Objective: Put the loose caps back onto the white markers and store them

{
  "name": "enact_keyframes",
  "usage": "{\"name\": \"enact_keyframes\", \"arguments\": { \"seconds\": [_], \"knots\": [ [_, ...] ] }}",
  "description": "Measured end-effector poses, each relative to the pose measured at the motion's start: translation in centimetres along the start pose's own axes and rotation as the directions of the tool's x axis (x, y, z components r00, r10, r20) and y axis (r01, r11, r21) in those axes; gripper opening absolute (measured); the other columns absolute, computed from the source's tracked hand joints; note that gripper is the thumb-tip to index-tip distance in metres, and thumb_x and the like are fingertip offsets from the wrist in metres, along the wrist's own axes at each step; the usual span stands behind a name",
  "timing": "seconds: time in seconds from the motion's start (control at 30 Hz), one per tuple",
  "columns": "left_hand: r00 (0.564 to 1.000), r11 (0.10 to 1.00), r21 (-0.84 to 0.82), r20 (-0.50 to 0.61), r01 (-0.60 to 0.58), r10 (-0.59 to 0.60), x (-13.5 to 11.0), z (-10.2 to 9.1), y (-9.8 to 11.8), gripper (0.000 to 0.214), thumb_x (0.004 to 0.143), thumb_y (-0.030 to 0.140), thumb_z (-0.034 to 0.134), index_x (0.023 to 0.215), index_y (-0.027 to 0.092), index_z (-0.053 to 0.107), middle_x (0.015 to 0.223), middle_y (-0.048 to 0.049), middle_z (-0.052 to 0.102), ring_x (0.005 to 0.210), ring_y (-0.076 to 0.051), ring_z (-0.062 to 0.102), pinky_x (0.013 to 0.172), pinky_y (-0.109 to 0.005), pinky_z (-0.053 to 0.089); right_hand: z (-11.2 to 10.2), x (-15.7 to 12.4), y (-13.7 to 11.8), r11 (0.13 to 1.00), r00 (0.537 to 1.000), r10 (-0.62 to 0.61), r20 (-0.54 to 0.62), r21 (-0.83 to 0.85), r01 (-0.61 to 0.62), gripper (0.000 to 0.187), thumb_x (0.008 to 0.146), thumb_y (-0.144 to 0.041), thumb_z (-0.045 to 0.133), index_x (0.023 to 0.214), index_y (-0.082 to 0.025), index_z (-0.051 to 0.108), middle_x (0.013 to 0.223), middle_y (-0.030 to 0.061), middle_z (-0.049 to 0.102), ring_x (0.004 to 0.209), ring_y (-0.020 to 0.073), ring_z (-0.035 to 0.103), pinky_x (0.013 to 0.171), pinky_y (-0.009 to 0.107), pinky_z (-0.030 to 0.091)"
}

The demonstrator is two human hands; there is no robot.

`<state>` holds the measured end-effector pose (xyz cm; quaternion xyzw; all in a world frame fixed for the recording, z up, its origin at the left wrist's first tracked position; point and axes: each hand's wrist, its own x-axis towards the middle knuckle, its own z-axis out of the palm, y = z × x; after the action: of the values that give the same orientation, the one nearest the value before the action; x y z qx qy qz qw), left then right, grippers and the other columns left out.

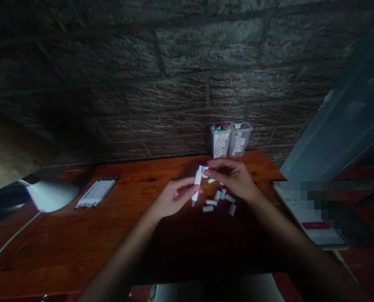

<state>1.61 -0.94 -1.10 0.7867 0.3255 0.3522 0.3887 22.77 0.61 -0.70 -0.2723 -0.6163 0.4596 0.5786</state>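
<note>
My left hand (173, 196) pinches a white marker (197, 179) that stands tilted above the wooden table. A marker cap (205, 170) with a dark purple end is in the closed fingers of my right hand (234, 176). The cap is right beside the marker's upper end; whether the two touch I cannot tell. Below my hands several loose white caps (223, 193) lie scattered on the table, one with an orange end.
Against the brick wall stand a clear container (220, 142) full of colour-ended pieces and a second clear container (239, 140). A row of markers (97, 191) lies at left near a white lamp (53, 195). A tablet-like device (319, 230) lies on the right.
</note>
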Motion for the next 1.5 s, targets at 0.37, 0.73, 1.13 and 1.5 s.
{"name": "enact_keyframes", "arguments": {
  "seconds": [0.37, 0.73, 1.13, 1.5],
  "knots": [
    [0.989, 0.999, -0.032, -0.144, 0.022, -0.026, 0.5, 0.4, 0.0, 0.019, 0.084, 0.030, 0.069, 0.096, 0.017, 0.074, 0.092, -0.0065, 0.076, 0.080, -0.019, 0.068, 0.077, -0.029, 0.053, -0.5, 0.3, -1.2, 1.000, 0.989, -0.011, -0.145, -0.004, 0.011, 0.035, 0.078, -0.032, 0.076, 0.112, -0.032, 0.067, 0.090, -0.0026, 0.069, 0.078, 0.0125, 0.065, 0.072, 0.026, 0.055],
    [0.984, 1.000, 0.022, -0.177, -0.007, 0.011, 0.6, 0.2, -0.8, 0.022, 0.082, 0.029, 0.072, 0.100, 0.017, 0.073, 0.092, -0.0060, 0.078, 0.080, -0.018, 0.070, 0.078, -0.028, 0.052, -0.4, 0.4, -0.7, 0.999, 0.995, -0.025, -0.098, -0.024, 0.023, 0.025, 0.077, -0.033, 0.078, 0.099, -0.027, 0.068, 0.086, -0.0015, 0.070, 0.074, 0.0133, 0.064, 0.066, 0.027, 0.053],
    [0.989, 0.977, 0.208, -0.128, -0.045, 0.073, 0.3, -0.3, -1.0, 0.025, 0.087, 0.030, 0.067, 0.109, 0.020, 0.071, 0.092, -0.0042, 0.077, 0.079, -0.018, 0.069, 0.074, -0.027, 0.051, -0.9, 0.5, 0.2, 0.997, 0.998, 0.069, 0.008, -0.023, -0.069, 0.027, 0.076, -0.035, 0.078, 0.099, -0.025, 0.069, 0.087, -0.0008, 0.073, 0.069, 0.0121, 0.066, 0.063, 0.026, 0.054],
    [0.892, 0.640, 0.740, -0.124, -0.209, 0.435, 0.6, -1.4, -2.3, 0.020, 0.089, 0.024, 0.065, 0.107, 0.020, 0.073, 0.097, -0.0081, 0.074, 0.087, -0.021, 0.062, 0.078, -0.035, 0.049, -1.5, -0.3, 1.2, 0.828, 0.985, 0.062, 0.159, -0.560, 0.038, 0.018, 0.084, -0.037, 0.069, 0.086, -0.019, 0.070, 0.073, 0.0003, 0.070, 0.064, 0.0132, 0.062, 0.059, 0.026, 0.044]
  ]
}}
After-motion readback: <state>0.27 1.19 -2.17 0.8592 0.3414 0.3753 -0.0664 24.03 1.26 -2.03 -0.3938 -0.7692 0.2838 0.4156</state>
